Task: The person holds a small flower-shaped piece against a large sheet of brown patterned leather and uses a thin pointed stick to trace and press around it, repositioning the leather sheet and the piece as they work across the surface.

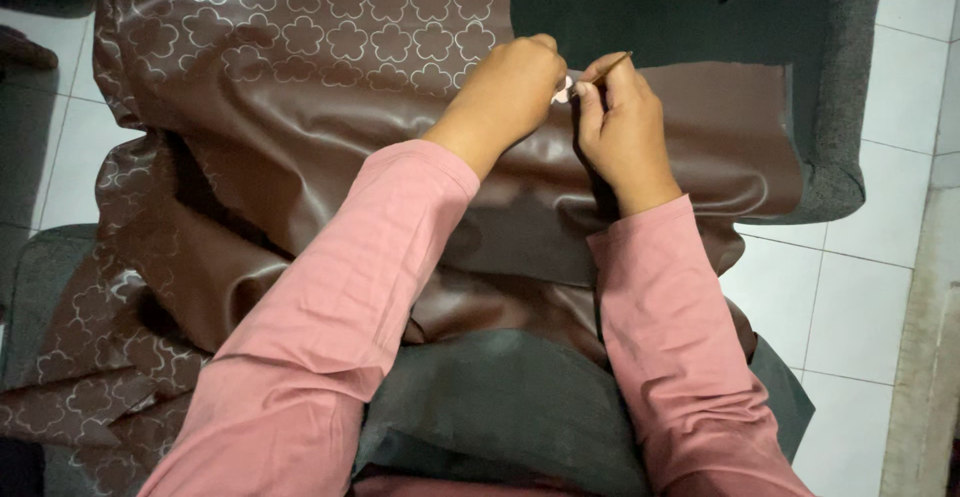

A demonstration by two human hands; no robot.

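Observation:
A large brown satin cloth (330,137) with a silver flower pattern lies spread over a grey cushion in front of me. My left hand (505,92) pinches a small white piece (562,93) against the plain brown part of the cloth. My right hand (622,122) holds a thin stick-like tool (612,67) with its tip at that white piece. Both hands meet near the cloth's far edge. I wear pink long sleeves. What the white piece is stays unclear.
A grey upholstered seat (830,107) carries the cloth, with its edge at the right. More grey fabric (500,407) covers my lap. White floor tiles (860,307) show at the right and at the far left.

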